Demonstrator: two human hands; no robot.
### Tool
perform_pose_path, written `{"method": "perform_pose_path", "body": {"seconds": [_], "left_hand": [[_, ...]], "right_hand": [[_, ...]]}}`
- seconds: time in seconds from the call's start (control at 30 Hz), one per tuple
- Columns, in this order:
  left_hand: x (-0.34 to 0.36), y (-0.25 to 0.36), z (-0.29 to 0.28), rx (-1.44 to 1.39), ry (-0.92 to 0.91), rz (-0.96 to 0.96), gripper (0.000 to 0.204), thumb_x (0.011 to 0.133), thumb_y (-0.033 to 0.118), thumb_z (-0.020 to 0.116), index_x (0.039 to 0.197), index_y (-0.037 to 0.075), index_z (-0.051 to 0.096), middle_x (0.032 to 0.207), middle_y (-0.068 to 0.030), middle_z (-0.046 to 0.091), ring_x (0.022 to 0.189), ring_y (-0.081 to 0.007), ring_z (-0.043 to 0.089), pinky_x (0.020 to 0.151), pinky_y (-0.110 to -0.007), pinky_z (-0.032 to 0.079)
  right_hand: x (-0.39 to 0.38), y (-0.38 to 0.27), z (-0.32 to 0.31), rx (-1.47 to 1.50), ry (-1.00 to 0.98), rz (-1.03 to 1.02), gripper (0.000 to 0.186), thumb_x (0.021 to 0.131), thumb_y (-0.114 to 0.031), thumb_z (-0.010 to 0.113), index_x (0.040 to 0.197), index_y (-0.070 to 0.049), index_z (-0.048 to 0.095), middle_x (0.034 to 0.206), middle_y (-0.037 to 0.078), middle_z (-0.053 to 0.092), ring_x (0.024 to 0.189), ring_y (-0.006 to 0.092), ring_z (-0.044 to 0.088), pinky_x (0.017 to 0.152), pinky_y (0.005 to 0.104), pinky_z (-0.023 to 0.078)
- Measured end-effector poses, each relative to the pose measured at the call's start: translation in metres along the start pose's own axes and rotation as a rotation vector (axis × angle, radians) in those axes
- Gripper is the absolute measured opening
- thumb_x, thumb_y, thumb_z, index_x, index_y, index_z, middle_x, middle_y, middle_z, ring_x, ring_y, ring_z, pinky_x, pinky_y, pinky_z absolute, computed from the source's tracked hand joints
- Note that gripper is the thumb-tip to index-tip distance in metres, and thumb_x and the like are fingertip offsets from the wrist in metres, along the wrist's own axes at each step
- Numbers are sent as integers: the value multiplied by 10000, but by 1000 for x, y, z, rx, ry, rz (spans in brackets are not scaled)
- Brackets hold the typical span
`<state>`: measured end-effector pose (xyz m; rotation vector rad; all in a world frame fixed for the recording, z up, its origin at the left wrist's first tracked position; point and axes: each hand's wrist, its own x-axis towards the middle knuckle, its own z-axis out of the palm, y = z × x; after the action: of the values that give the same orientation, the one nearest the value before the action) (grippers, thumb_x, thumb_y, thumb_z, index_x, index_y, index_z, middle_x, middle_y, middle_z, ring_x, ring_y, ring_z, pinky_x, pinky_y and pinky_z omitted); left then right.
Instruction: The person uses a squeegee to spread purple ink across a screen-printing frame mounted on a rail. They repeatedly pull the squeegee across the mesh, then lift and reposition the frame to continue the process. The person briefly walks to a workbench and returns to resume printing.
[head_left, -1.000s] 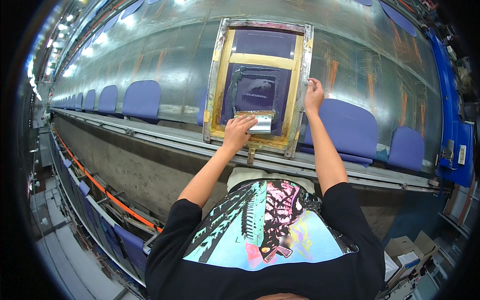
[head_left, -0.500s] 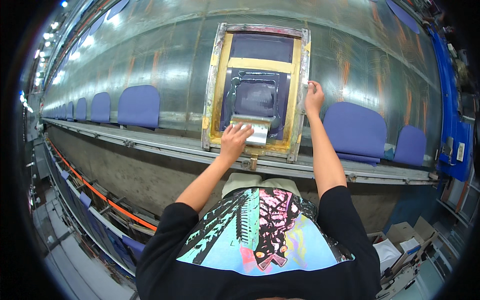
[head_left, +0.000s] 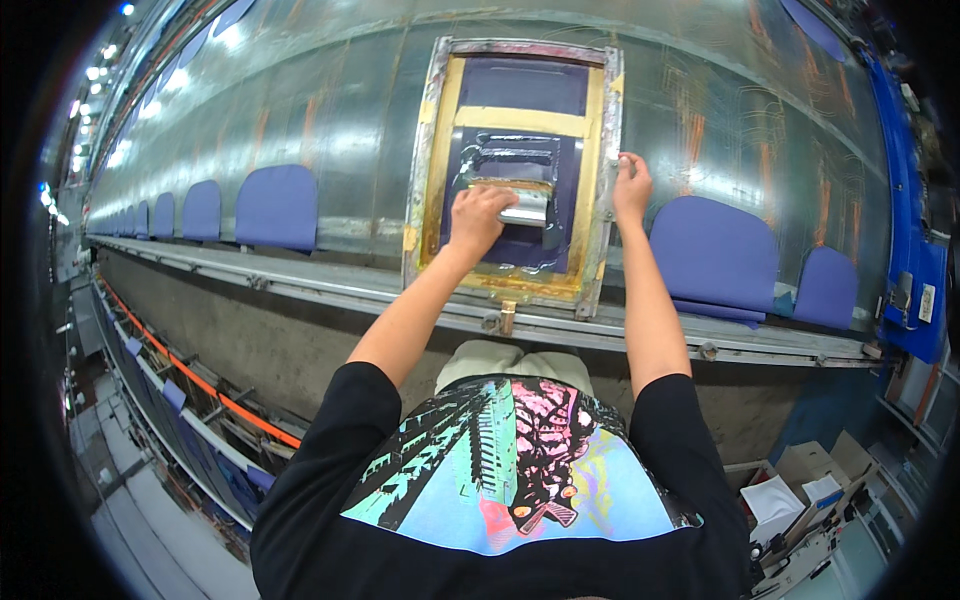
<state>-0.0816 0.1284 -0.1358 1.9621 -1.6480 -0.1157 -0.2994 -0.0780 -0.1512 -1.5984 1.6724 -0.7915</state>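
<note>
A screen printing frame (head_left: 612, 130), with pale worn rails and yellow tape around a dark mesh, lies on the long table in front of me. My left hand (head_left: 478, 218) is closed round a squeegee (head_left: 527, 208) with a shiny metal face, which rests across the middle of the mesh. Wet, glossy ink (head_left: 550, 160) marks a rectangular outline about it. At the frame's right rail my right hand (head_left: 631, 190) is closed, thumb and fingers pinching the rail's outer edge.
Purple rounded fabric pieces (head_left: 712, 250) lie along the glassy table (head_left: 370, 150) on both sides. A metal rail (head_left: 330, 288) runs along its near edge. Blue equipment (head_left: 905, 240) stands at far right, open cardboard boxes (head_left: 805, 465) at lower right.
My left hand has pushed the squeegee away from me, from the near end of the mesh to its middle. The right hand stays at the frame's right rail.
</note>
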Motion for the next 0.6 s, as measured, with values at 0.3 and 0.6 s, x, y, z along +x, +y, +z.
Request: {"method": "perform_pose_path", "body": {"seconds": [0.3,0.6], "left_hand": [[-59,46,-3,-105,-120,55,532,730,16,722,1236,178,712,1342,-8,687,1267,-249,613,1062,-438,473],[-75,37,-61,-78,-207,-63,632,725,17,720,1336,174,669,1440,-9,629,1349,-273,559,1137,-444,435]], "right_hand": [[48,4,-37,-12,116,-166,202,991,-257,640,1060,-106,755,1007,164,755,956,343,707,878,427,524],[6,-42,-13,116,85,-189,195,1003,-239,633,1053,-89,747,815,81,678,712,197,582,720,370,484]]}}
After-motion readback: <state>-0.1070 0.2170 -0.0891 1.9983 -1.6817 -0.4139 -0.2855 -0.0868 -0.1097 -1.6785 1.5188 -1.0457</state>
